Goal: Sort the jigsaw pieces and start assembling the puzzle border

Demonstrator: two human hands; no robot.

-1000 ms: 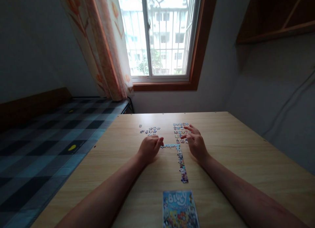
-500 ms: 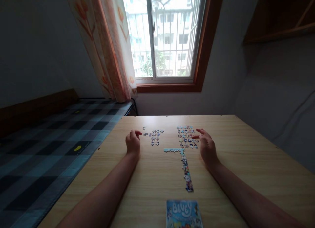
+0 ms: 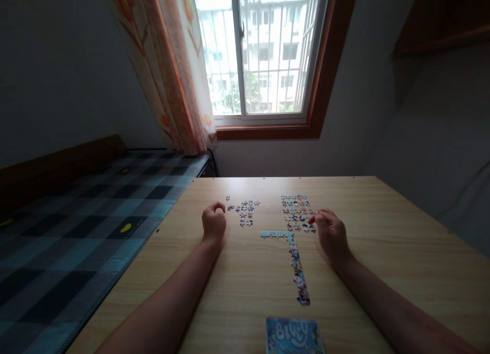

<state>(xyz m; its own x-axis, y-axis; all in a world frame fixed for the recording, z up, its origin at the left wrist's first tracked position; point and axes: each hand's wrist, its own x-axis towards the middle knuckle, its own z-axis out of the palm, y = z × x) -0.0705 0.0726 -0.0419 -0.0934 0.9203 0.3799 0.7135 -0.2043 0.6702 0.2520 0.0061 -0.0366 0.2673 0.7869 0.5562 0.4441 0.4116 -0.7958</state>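
My left hand rests closed on the table, left of a loose group of puzzle pieces. The inside of its fist is hidden. My right hand is beside a second group, rows of puzzle pieces. Its thumb and fingers are drawn together at the group's right edge; whether a piece is between them is too small to tell. Between my forearms lies a joined corner of puzzle, with a short pale-blue strip at the top and a longer multicoloured strip running toward me.
A blue box marked BLUEY lies at the near edge of view. The wooden table reaches toward the window. On the left is a bed with a checked cover, with a curtain behind it.
The fingers of my right hand have gone from stretched out over the rows to drawn together at their right edge. My left fingers have curled in tighter. The view has shifted slightly.
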